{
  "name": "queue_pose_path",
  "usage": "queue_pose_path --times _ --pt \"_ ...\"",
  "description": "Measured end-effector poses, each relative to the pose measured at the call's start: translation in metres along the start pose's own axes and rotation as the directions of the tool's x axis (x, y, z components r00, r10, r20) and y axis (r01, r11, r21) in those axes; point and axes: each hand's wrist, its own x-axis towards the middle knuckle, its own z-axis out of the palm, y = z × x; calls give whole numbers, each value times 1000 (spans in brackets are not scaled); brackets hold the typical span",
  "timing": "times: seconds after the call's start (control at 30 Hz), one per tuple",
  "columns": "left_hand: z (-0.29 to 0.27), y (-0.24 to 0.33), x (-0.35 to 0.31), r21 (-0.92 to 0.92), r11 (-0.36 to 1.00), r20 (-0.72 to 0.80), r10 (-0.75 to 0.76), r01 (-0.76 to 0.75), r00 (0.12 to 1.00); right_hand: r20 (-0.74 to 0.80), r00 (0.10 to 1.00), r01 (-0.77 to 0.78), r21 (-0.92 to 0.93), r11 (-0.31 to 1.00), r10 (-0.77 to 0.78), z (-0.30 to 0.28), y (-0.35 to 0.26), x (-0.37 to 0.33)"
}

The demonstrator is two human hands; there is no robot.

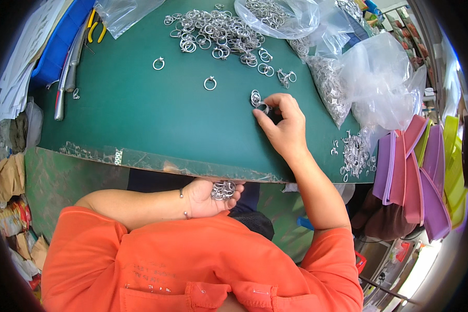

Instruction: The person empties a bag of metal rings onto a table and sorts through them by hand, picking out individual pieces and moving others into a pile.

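The right hand [282, 124] pinches a small metal ring [256, 98] on the green worktop [140, 114]. The left hand [209, 196] cups a bunch of rings [223, 190] below its edge. A ring pile [216, 32] and clear bags [369, 78] lie beyond.

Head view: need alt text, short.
A person in an orange shirt works at a green table: the right hand pinches a metal ring, while the left hand cups a bunch of rings below the table edge. A ring pile and clear bags lie beyond.
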Motion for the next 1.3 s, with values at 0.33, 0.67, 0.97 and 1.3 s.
queue_pose_path --times 0.33,0.67,0.97,1.3 --pt "15 0 2 176 984 -130 58 -34 990 3 1000 29 91 995 -30 10 -7 8" --pt "11 -2 1 184 981 -63 -56 66 996 134 985 89 147 985 -109 10 -20 11" --pt "86 5 -38 641 767 146 -164 33 976 193 886 419 57 906 -422 56 -31 42" --pt "275 172 41 297 518 286 753 -802 593 -137 983 -120 10 993 120 -7 19 9"
